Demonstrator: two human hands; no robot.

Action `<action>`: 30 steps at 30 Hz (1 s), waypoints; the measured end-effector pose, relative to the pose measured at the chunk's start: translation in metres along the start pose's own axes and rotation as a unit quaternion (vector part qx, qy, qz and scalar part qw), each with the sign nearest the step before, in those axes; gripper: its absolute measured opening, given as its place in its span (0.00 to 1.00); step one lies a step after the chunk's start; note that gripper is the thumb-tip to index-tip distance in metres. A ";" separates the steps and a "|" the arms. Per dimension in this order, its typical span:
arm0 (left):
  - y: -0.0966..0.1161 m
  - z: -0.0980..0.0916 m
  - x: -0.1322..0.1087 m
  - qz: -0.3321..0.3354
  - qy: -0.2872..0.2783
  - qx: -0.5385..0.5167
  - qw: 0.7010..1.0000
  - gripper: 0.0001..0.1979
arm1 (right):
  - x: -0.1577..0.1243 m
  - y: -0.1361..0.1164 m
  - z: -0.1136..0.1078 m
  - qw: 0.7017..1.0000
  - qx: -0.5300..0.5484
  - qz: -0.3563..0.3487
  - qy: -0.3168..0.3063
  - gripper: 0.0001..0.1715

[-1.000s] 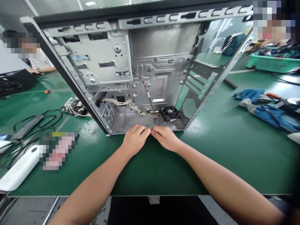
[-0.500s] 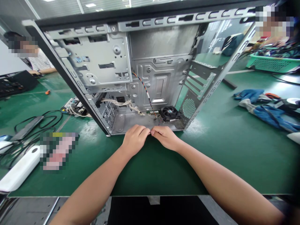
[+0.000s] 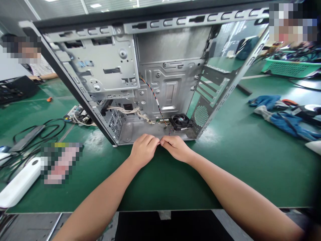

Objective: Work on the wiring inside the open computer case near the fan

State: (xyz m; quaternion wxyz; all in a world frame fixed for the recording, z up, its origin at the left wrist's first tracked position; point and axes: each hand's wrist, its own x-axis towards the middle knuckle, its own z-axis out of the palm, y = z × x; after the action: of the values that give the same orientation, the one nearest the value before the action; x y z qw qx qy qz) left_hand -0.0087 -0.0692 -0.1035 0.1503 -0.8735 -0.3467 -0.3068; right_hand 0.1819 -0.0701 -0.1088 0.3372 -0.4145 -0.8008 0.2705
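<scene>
**My two hands meet at the open edge of a computer case**

I look down along both bare forearms to a green worktop (image 3: 238,160). A metal computer case (image 3: 173,87) stands on it straight ahead of me, its open side facing me so the bare interior shows.

My left hand (image 3: 144,149) and right hand (image 3: 175,147) rest on the worktop just in front of the case's lower edge. Both are curled into loose fists, and their fingertips are pinched together where the two hands touch. I cannot tell whether anything small is held between them.

Inside the case, a black fan (image 3: 179,121) sits on the floor panel, just beyond my right hand. A twisted multicoloured wire (image 3: 151,93) runs down the back panel towards it. A pale wire bundle (image 3: 130,110) crosses from the left side of the case.

Left of the case lie black cables (image 3: 37,130) and a white device (image 3: 20,182). Well off to the right lies a blue cloth (image 3: 281,117), with a green basket (image 3: 288,68) farther back
</scene>
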 end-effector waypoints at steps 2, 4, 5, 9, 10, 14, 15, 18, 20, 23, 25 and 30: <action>0.001 0.000 0.000 -0.011 -0.008 -0.007 1.000 0.09 | 0.000 0.000 0.001 1.000 -0.007 -0.001 0.001 0.12; 0.003 -0.001 0.000 -0.023 -0.021 -0.019 0.999 0.09 | 0.000 0.000 0.002 1.000 -0.016 -0.001 0.002 0.12; 0.003 -0.001 0.000 -0.029 -0.027 -0.025 0.999 0.09 | -0.001 0.000 0.002 1.000 -0.021 0.000 0.002 0.12; 0.004 -0.001 0.000 -0.039 -0.041 -0.042 0.998 0.10 | -0.001 0.000 0.002 1.000 -0.028 0.003 0.000 0.12; 0.004 -0.001 0.000 -0.040 -0.043 -0.044 0.997 0.10 | -0.001 0.000 0.002 1.000 -0.028 0.004 -0.001 0.12; 0.004 -0.001 0.000 -0.048 -0.050 -0.047 0.997 0.11 | -0.001 -0.002 0.001 1.000 -0.031 0.001 -0.006 0.12; 0.004 -0.002 0.000 -0.050 -0.053 -0.048 0.996 0.11 | -0.001 -0.002 0.001 0.999 -0.033 -0.002 -0.007 0.12; 0.005 -0.002 0.001 -0.063 -0.066 -0.053 0.994 0.10 | -0.001 -0.003 0.001 0.999 -0.045 -0.004 -0.011 0.12; 0.005 -0.002 0.001 -0.075 -0.073 -0.061 0.993 0.09 | -0.001 -0.003 0.002 0.998 -0.056 -0.004 -0.012 0.12; 0.004 -0.001 0.000 -0.087 -0.077 -0.080 0.990 0.09 | -0.002 -0.002 0.003 0.997 -0.074 -0.006 -0.012 0.12; 0.004 0.000 0.000 -0.097 -0.080 -0.093 0.988 0.08 | -0.002 -0.001 0.004 0.996 -0.086 -0.011 -0.011 0.12; 0.004 0.001 -0.002 -0.114 -0.088 -0.106 0.984 0.07 | -0.003 -0.001 0.005 0.994 -0.109 -0.017 -0.009 0.12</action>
State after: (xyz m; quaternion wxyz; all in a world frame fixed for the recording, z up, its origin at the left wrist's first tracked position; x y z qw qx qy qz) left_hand -0.0063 -0.0726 -0.1056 -0.0102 -0.8627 -0.4220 -0.2784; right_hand 0.1787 -0.0733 -0.1125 0.2873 -0.4330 -0.8354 0.1791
